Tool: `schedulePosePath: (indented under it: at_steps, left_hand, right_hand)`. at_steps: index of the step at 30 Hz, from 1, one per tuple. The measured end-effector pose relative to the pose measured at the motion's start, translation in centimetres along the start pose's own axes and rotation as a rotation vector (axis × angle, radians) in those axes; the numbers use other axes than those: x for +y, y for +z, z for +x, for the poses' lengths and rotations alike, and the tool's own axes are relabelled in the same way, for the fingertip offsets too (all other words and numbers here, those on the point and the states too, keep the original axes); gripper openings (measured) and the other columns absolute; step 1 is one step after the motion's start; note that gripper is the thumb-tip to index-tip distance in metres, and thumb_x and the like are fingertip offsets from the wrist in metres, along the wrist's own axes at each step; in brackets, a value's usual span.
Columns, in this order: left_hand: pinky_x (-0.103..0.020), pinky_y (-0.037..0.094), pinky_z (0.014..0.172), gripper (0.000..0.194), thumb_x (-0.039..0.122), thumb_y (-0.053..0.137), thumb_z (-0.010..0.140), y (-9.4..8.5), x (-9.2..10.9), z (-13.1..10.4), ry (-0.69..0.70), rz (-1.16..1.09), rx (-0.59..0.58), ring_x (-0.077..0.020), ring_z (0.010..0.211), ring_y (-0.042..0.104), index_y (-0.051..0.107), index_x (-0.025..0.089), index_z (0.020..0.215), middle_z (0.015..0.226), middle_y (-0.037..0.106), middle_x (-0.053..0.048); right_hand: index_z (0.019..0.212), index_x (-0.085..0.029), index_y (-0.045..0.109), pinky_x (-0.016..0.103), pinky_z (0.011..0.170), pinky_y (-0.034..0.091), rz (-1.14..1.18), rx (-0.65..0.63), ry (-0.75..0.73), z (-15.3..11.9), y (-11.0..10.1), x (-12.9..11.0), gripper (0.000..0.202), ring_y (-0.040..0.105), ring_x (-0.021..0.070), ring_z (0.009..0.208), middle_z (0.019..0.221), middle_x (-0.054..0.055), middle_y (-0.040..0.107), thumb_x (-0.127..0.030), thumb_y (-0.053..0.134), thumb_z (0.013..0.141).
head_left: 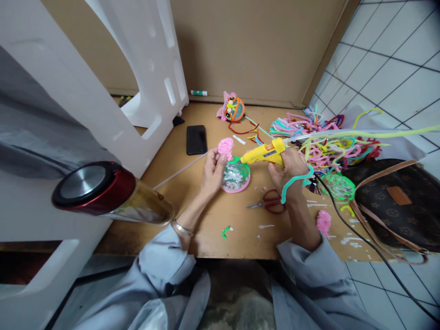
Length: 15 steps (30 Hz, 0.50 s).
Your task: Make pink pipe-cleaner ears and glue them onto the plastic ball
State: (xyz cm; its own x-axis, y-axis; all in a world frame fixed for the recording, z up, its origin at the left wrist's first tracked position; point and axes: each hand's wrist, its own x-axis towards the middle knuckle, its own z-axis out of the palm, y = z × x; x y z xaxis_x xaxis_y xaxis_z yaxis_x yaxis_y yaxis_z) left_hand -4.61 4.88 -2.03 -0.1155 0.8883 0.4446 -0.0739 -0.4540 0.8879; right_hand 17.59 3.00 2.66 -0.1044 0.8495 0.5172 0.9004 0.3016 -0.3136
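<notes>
Apparently, the right hand (288, 167) grips a glue gun (264, 152), its fingers partly hidden.

Quick count from my feed: two hands (214, 173), one glue gun (264, 154), two green-edged clear rounds (235, 176), two pink fuzzy pieces (226, 149), one round piece with eyes (238, 109), one pair of scissors (264, 204), one phone (196, 140), one bottle (115, 190), one handbag (412, 220), one capped tube (199, 93), one bracelet (182, 228). Fuzzy stems (321, 149): many, too tangled for me to count.
</notes>
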Motion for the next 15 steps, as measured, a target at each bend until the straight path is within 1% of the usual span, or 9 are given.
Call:
schedulePosePath:
  at_steps: [3, 5, 9, 12, 15]
  left_hand:
    - [-0.027, 0.046, 0.07, 0.045, 0.063, 0.061, 0.089, 0.1, 0.3, 0.0, -0.001, 0.009, 0.001, -0.0141, 0.072, 0.057, 0.054, 0.022, 0.106, 0.082, 0.06, 0.0]
    - [-0.027, 0.045, 0.069, 0.046, 0.064, 0.061, 0.088, 0.2, 0.5, 0.0, 0.001, 0.02, -0.001, -0.0139, 0.071, 0.056, 0.054, 0.022, 0.105, 0.081, 0.059, 0.001]
    - [-0.027, 0.044, 0.069, 0.046, 0.065, 0.062, 0.088, 0.2, 0.6, 0.0, -0.002, 0.027, 0.004, -0.0135, 0.071, 0.055, 0.055, 0.022, 0.103, 0.082, 0.059, 0.001]
    - [-0.027, 0.044, 0.068, 0.046, 0.064, 0.061, 0.088, 0.2, 0.5, -0.1, -0.005, 0.029, 0.005, -0.0136, 0.07, 0.055, 0.055, 0.021, 0.104, 0.08, 0.058, 0.001]
    - [-0.026, 0.044, 0.068, 0.045, 0.063, 0.061, 0.089, 0.2, 0.4, -0.1, -0.006, 0.025, 0.001, -0.0135, 0.07, 0.055, 0.056, 0.021, 0.105, 0.08, 0.057, 0.001]
  right_hand:
    - [0.137, -0.025, 0.058, 0.053, 0.106, 0.047, -0.011, 0.043, 0.017, 0.1, 0.4, -0.3, 0.042, 0.054, 0.0351, 0.13, 0.139, 0.013, 0.059, -0.039, 0.052, 0.098]
    - [0.14, -0.021, 0.056, 0.056, 0.108, 0.044, -0.013, 0.054, 0.02, 0.2, 0.7, -0.3, 0.048, 0.052, 0.0384, 0.132, 0.138, 0.016, 0.059, -0.04, 0.044, 0.098]
    - [0.137, -0.017, 0.058, 0.055, 0.108, 0.043, -0.021, 0.064, 0.022, 0.5, 1.0, -0.2, 0.052, 0.053, 0.0382, 0.129, 0.134, 0.019, 0.06, -0.043, 0.037, 0.097]
    - [0.134, -0.018, 0.059, 0.052, 0.107, 0.043, -0.029, 0.07, 0.02, 0.5, 1.1, -0.1, 0.05, 0.054, 0.0365, 0.127, 0.132, 0.018, 0.062, -0.043, 0.037, 0.096]
    - [0.134, -0.018, 0.059, 0.052, 0.108, 0.043, -0.034, 0.073, 0.02, 0.5, 1.1, 0.1, 0.049, 0.055, 0.0362, 0.125, 0.131, 0.017, 0.062, -0.042, 0.039, 0.095]
